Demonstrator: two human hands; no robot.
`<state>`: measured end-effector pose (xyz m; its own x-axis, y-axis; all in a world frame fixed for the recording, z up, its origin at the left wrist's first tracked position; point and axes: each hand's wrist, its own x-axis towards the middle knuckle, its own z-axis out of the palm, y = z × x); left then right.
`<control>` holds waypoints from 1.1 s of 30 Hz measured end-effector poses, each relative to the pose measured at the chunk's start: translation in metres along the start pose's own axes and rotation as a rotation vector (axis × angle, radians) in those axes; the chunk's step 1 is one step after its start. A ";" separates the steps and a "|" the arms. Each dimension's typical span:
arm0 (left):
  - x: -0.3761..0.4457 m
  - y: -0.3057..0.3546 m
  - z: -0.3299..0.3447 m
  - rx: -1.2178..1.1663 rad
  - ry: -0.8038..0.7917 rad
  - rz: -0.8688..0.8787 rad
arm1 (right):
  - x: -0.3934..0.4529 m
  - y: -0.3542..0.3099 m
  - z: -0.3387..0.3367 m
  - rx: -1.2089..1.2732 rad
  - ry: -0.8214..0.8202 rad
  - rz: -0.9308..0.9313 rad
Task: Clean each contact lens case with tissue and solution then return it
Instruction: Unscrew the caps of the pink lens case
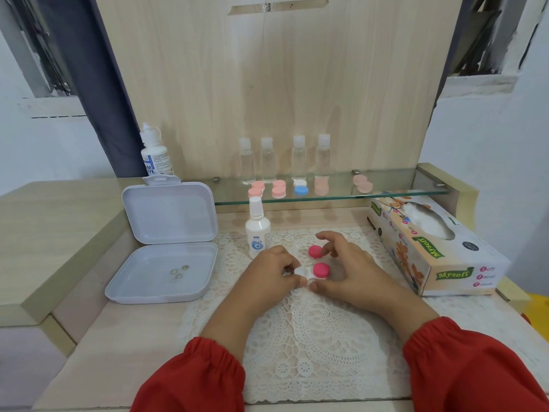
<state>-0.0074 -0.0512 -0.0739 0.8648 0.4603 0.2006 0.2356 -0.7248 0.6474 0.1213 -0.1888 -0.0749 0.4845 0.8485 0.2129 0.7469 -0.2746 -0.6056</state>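
Head view: on a cream crochet lace mat [297, 331] covering the counter [124, 346], a white plastic contact lens case [306, 273] is pinched by the left hand [267, 273], whose grip is curled around one end. One round magenta cap [320, 269] remains fitted; another [315, 251] is touched by the right hand [347, 263], its fingers loosely arched, grasping nothing.

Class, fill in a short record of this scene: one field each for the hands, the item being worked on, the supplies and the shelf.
left hand: pinches the white case base
right hand: fingers at the base and near a pink cap
caps: one pink cap off on the doily, another on the base
supplies: spray bottle, tissue box, open tray
shelf: four clear bottles, several cases
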 end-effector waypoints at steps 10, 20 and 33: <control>-0.001 0.001 -0.001 0.008 0.001 0.003 | 0.001 0.000 -0.001 0.043 -0.038 0.013; -0.001 0.001 -0.001 0.012 -0.001 -0.008 | 0.002 0.002 -0.001 0.002 0.008 -0.006; 0.000 0.001 -0.001 0.016 -0.011 -0.012 | 0.002 0.005 0.000 0.031 0.031 0.028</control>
<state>-0.0081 -0.0512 -0.0724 0.8667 0.4633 0.1849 0.2528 -0.7275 0.6379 0.1261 -0.1884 -0.0774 0.5192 0.8260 0.2195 0.7187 -0.2830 -0.6351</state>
